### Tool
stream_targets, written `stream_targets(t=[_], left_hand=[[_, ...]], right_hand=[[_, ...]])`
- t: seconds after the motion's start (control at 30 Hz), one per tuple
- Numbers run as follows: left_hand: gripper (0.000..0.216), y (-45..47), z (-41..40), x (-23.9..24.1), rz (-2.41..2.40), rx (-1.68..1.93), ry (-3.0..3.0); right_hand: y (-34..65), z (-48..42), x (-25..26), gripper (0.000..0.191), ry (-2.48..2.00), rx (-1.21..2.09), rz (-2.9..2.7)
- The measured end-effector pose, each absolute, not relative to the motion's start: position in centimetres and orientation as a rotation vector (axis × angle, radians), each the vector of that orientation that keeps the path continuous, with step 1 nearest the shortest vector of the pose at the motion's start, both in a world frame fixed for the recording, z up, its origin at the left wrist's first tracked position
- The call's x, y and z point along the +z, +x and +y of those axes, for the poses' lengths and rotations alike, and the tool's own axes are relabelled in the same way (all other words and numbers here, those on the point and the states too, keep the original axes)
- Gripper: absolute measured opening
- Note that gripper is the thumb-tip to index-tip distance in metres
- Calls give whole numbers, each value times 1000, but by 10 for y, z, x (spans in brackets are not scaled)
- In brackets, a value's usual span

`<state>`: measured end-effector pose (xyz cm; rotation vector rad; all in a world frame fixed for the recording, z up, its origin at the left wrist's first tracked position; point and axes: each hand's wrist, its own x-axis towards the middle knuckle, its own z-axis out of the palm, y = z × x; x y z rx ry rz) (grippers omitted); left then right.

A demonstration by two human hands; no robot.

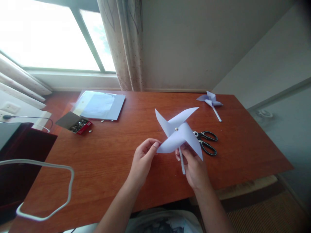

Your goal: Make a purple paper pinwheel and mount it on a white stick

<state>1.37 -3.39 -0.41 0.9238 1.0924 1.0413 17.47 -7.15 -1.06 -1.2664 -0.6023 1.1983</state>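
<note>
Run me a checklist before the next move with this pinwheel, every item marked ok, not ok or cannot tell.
1. Stick supported: ok. The right hand holds the paper stick below the blades.
2. Blade under control: ok. The left hand pinches one blade tip of the pinwheel.
3. Centre fastened: ok by look. A shiny pin head sits at the middle; its back is hidden.
4. Blades spin freely: cannot tell from one still view.
5. Loose pins put away: not ok. One pin lies outside the open box.
6. Scissors closed: cannot tell. The pinwheel hides their blades.
</note>
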Motion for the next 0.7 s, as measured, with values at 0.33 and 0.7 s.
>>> stream_targets(t=[0.33,0.7], left_hand=[[23,14,-35,-4,1082,1034,908],[26,14,-34,-3,1077,1039,906]], right_hand=[[173,-71,-10,29,-1261,1201,-587],[171,-68,-7,29,-1238,1205,-534]])
